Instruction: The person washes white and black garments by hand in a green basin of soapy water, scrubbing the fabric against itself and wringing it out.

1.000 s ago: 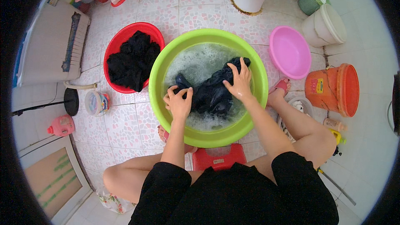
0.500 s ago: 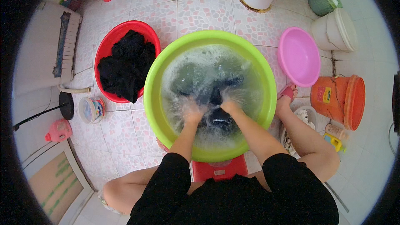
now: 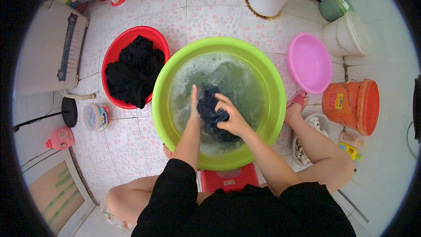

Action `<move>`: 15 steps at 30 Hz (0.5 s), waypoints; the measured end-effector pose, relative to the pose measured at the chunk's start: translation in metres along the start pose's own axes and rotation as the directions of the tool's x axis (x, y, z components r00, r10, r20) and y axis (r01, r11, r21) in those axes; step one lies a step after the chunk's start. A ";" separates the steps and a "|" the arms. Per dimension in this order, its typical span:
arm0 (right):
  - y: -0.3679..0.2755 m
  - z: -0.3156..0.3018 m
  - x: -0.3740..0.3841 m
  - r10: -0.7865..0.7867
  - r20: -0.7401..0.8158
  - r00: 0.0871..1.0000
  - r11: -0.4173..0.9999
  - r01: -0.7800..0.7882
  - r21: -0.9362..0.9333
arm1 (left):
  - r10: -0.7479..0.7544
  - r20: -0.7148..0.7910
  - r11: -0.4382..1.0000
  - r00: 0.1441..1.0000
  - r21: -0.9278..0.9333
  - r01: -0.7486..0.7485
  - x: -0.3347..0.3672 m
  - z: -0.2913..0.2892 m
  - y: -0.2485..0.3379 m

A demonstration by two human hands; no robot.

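Observation:
A wet, dark navy garment (image 3: 209, 109) is bunched between my two hands over the soapy water of a large lime-green basin (image 3: 280, 105). My left hand (image 3: 194, 103) stands on edge along the garment's left side, fingers straight and palm against it. From the right, my right hand (image 3: 233, 117) grips the bundle with bent, parted fingers and the thumb on the near side. The lower part of the cloth trails into the cloudy water, so its full shape is hidden. Foam rings the water's edge.
A red basin (image 3: 105, 68) heaped with black clothes (image 3: 133, 70) touches the green one's left side. Under the near rim is a red stool (image 3: 230, 179). To the right are a pink basin (image 3: 310, 63), an orange bucket (image 3: 342, 103) and a grey-white tub (image 3: 325, 123) by my foot.
My hands have risen from the splashing water with the dark garment gathered between them. The splashing has died down, and more greenish water shows through the foam.

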State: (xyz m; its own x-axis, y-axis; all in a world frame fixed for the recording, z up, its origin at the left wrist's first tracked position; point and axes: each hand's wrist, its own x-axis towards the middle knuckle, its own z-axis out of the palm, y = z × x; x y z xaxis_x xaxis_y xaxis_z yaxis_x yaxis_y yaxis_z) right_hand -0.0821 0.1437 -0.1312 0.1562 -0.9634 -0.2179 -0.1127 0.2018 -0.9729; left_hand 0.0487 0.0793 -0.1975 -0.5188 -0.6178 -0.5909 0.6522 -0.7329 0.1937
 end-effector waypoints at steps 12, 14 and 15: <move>-0.087 -0.017 -0.031 -0.381 -0.258 0.888 0.839 0.215 -0.500 | -0.005 0.020 0.998 1.000 0.065 0.004 -0.082 0.088 -0.002; -0.104 0.001 -0.041 -0.395 -0.188 0.899 0.695 0.159 -0.701 | 0.032 0.051 0.999 0.998 0.041 -0.034 -0.094 0.114 -0.005; -0.104 0.006 -0.041 -0.396 -0.185 0.900 0.697 0.163 -0.698 | 0.012 0.096 1.000 0.995 0.006 -0.012 -0.097 0.118 -0.006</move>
State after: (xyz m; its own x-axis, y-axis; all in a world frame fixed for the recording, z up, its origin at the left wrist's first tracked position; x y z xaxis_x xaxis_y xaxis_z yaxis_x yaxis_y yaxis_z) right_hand -0.0706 0.1636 -0.0216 0.0036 -0.9791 0.2032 -0.7383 -0.1397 -0.6598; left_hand 0.0296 0.1097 -0.0490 -0.5616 -0.6507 -0.5111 0.6554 -0.7269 0.2053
